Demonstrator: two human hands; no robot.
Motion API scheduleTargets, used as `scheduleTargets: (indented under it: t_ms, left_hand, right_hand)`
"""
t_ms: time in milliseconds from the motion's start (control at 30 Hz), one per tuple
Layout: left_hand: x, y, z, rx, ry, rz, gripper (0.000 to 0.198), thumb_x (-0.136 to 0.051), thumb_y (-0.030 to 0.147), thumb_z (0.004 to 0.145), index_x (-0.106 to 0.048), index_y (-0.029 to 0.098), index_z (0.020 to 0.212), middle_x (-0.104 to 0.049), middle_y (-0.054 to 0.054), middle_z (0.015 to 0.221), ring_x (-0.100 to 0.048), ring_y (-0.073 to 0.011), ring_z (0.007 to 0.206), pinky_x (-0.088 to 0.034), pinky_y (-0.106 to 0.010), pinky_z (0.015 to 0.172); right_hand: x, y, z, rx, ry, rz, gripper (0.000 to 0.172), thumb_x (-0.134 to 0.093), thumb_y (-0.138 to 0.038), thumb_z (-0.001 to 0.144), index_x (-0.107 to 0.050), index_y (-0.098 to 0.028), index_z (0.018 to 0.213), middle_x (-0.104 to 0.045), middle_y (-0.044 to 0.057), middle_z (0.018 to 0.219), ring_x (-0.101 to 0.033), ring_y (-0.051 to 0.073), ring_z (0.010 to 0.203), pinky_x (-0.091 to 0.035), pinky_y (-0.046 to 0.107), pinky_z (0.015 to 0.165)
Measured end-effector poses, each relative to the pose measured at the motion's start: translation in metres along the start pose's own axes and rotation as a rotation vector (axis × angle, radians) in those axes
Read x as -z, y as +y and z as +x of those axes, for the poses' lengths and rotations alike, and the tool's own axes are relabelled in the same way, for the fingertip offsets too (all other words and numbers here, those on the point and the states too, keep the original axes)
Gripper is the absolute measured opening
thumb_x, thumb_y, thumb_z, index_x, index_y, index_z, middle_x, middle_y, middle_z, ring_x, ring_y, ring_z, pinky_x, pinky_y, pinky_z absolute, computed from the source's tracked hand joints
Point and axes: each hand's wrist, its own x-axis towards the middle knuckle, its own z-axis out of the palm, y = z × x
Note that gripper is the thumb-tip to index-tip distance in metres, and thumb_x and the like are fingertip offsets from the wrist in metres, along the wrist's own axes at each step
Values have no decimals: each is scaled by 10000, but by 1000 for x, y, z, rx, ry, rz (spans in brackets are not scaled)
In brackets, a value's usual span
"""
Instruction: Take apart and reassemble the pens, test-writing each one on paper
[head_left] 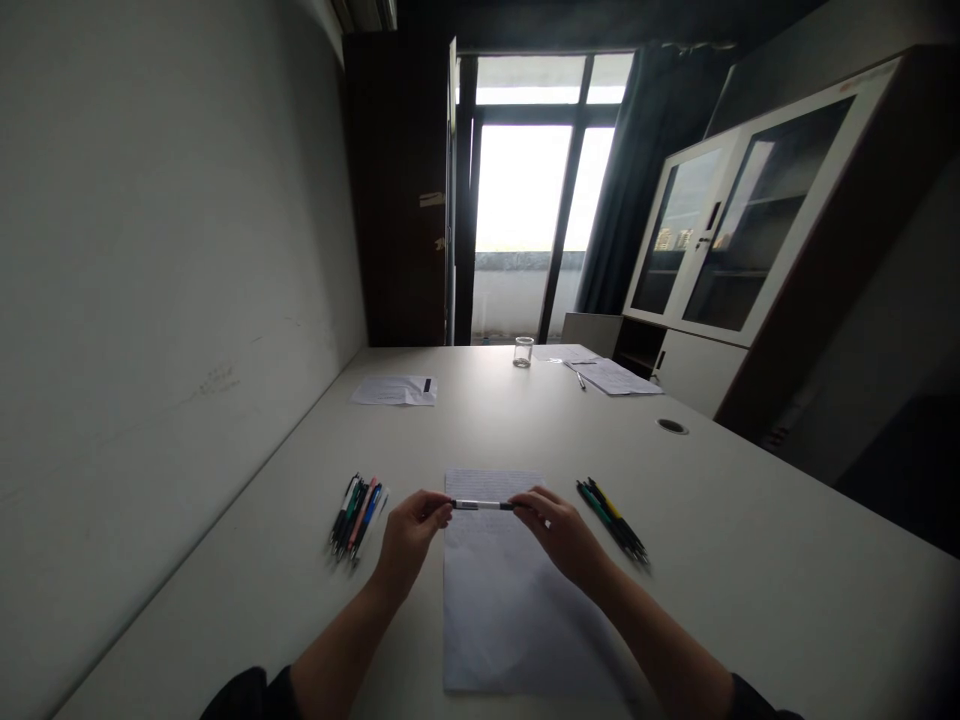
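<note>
A pen [484, 505] with a pale barrel and dark ends is held level between my two hands. My left hand [411, 528] pinches its left end, and my right hand [555, 525] pinches the right end. Beneath them lies a white sheet of paper [495, 620] with lines of writing near its far edge. To the left of my left hand rests a bunch of several pens [355, 517] in mixed colours. Another group of several dark and yellow pens [613, 520] lies to the right of my right hand.
Farther back on the white table [300, 610] stand a clear glass [523, 352] and a small paper [394, 390] at left. A stack of papers [615, 377] with a pen [580, 380] lies back right, near a cable hole [672, 426]. A wall [172, 300] borders the left side.
</note>
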Motion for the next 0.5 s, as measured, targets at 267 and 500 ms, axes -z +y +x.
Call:
scheduleTargets:
  t_ms: [267, 500]
  left_hand:
    - [-2, 2, -1, 43, -8, -46, 200, -710, 334, 794, -712, 154, 880, -718, -54, 757, -672, -188, 716, -550, -309, 688]
    - [-3, -5, -2, 61, -21, -70, 195, -713, 331, 799, -714, 155, 883, -719, -54, 756, -670, -181, 719, -544, -293, 691]
  right_hand:
    - [0, 0, -1, 36, -54, 17, 215, -540, -349, 954, -684, -215, 1040, -652, 82, 966, -636, 175, 768, -522, 285, 704]
    - [0, 5, 0, 119, -13, -81, 186, -557, -314, 952, -689, -223, 1043, -666, 86, 958, -624, 214, 871, -521, 349, 788]
